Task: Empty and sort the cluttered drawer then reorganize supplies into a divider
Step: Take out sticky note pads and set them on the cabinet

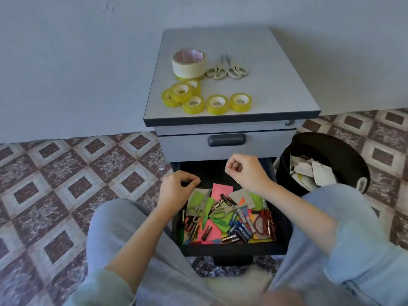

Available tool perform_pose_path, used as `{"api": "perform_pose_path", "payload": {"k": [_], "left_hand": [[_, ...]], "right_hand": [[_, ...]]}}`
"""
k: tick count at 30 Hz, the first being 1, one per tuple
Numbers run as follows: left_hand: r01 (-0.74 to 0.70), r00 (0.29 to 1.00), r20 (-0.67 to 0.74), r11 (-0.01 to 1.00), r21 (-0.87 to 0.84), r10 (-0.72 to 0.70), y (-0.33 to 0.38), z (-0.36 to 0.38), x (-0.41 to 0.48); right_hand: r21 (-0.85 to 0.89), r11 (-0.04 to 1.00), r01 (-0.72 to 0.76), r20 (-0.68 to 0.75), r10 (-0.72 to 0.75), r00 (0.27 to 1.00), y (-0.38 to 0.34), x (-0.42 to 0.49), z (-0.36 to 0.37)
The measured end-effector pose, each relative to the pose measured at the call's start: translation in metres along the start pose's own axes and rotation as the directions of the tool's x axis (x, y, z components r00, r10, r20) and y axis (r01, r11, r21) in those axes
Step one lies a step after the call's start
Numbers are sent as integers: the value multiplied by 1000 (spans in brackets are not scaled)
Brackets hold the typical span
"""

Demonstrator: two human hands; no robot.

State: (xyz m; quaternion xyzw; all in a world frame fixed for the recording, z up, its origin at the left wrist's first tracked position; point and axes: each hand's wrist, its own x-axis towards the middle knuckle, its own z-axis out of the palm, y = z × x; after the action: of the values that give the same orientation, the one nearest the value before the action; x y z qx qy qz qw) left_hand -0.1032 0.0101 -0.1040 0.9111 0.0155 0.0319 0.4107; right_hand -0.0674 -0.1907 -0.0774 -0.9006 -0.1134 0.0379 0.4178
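- Patterned tile floor, pale wall. Grey pedestal cabinet [276, 85] at 12 o'clock; the right half of its top is bare, with room for more piles.
- Black waste bin [320, 146] at 3 o'clock, near the right knee; a wide elbow could tip it.
- Open drawer [231, 250] at 6 o'clock, between the knees, holding scissors [198, 208], batteries [239, 230] and coloured paper [221, 191]. No divider in view.
- Left hand [178, 184] at the drawer's 10 o'clock rim, loosely curled, nothing seen in it.
- Right hand [245, 171] over the drawer's back, thumb and forefinger pinched together; cannot tell if it holds anything.
- Yellow tape rolls [217, 104] sit near the top's front edge and could be knocked off.
- Risk: loose blades lie among the batteries, so a blind grab could nick fingers.
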Motion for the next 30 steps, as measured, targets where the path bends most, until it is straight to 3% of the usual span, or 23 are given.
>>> {"api": "perform_pose_path", "payload": {"k": [5,15,20,24,30], "left_hand": [[109,978,173,993,44,-115,-21,32,-23],[203,931,280,969,137,-235,-39,55,-20],[234,886,355,949,211,-298,-52,71,-17],[221,839,427,928,300,-338,-58,85,-13],[246,765,478,882,402,-432,-68,95,-12]], "right_hand": [[-71,986,-150,98,157,983,44,-20,21],[-232,883,-409,157,449,880,100,-31,22],[-476,708,-521,186,660,728,117,-41,33],[-520,599,-609,181,774,607,129,-52,51],[-622,610,-490,188,724,663,134,-52,64]]}}
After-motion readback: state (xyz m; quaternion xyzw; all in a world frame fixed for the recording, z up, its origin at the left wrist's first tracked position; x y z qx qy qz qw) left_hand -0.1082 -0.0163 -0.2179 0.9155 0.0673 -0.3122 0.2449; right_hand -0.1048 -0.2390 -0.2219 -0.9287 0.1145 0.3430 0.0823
